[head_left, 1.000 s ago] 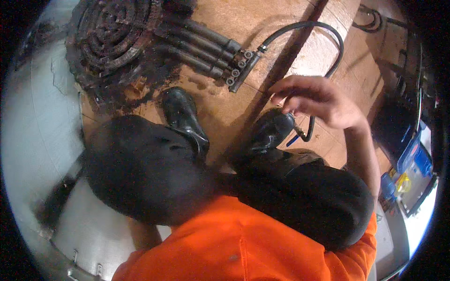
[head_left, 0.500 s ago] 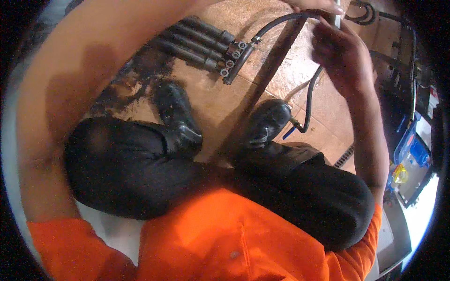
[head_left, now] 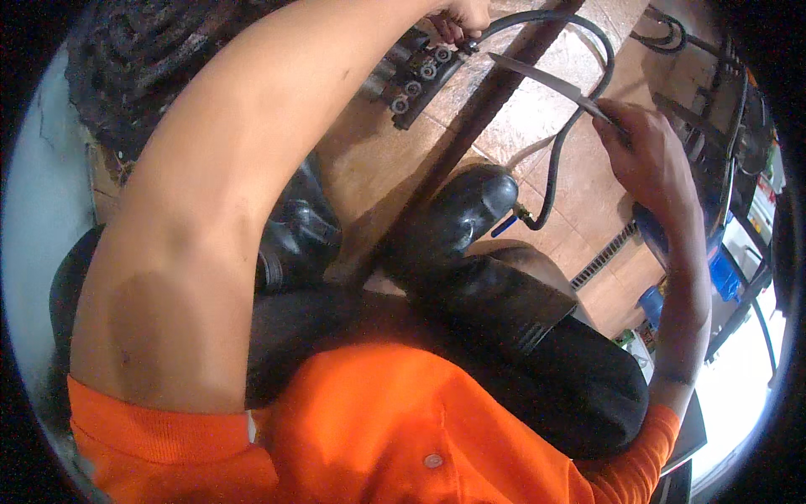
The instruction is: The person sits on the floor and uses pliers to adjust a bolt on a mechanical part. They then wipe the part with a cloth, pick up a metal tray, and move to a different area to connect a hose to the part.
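My left hand [head_left: 460, 20] reaches to the top of the view, its fingers curled closed at the clamped end of a black hose [head_left: 606, 57]. That end meets a dark metal manifold [head_left: 417, 91] with a row of round ports, joined to dark pipes partly hidden behind my left forearm. In my right hand [head_left: 651, 160] is a knife [head_left: 537, 76], its handle in my closed fingers. The blade points left, with its tip just short of the hose's clamped end. The hose loops under the blade and down to a valve with a blue lever [head_left: 505, 225].
Tiled floor [head_left: 579, 239] lies below, crossed by a dark bar [head_left: 457, 160] and a drain grate [head_left: 606, 254]. My black boots [head_left: 470, 206] stand close to the valve. A ridged dark mat-like thing [head_left: 143, 76] is at upper left. Blue containers and metal frames line the right.
My left hand has moved left and down from the hose's far stretch to its manifold end. My right hand has moved slightly down and right; the knife now shows plainly, pointing left.
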Action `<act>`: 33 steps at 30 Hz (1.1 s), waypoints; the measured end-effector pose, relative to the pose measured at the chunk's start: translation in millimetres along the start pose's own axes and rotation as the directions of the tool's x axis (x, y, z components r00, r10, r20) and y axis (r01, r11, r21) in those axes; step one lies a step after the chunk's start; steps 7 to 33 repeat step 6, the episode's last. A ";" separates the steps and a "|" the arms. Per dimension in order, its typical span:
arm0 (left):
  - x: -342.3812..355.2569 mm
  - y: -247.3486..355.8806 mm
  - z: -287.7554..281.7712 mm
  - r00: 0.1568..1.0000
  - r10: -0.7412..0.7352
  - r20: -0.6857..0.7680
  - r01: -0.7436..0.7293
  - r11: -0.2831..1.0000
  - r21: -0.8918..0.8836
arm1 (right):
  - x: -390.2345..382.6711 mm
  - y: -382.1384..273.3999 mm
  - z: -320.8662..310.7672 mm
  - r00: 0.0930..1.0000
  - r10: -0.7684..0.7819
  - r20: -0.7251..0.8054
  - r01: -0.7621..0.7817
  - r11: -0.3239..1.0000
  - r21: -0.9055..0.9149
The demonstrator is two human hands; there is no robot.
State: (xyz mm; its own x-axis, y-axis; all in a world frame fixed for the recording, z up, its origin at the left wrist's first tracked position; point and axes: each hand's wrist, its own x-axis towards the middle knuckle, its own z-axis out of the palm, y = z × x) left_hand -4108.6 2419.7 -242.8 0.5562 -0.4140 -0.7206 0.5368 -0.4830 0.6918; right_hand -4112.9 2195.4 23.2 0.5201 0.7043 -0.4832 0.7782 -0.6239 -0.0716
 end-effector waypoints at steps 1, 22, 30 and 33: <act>-2.5 0.0 6.8 0.996 -0.091 0.012 0.091 0.966 -0.241 | 0.9 -1.1 3.4 1.000 -0.016 0.004 0.016 1.000 -0.009; -12.7 -6.3 16.9 0.998 0.003 -0.064 -0.017 0.975 -0.220 | 20.5 -24.7 -7.8 0.990 0.076 0.117 -0.066 0.994 -0.093; -12.7 -6.3 16.9 0.998 0.003 -0.064 -0.017 0.975 -0.220 | 20.5 -24.7 -7.8 0.990 0.076 0.117 -0.066 0.994 -0.093; -12.7 -6.3 16.9 0.998 0.003 -0.064 -0.017 0.975 -0.220 | 20.5 -24.7 -7.8 0.990 0.076 0.117 -0.066 0.994 -0.093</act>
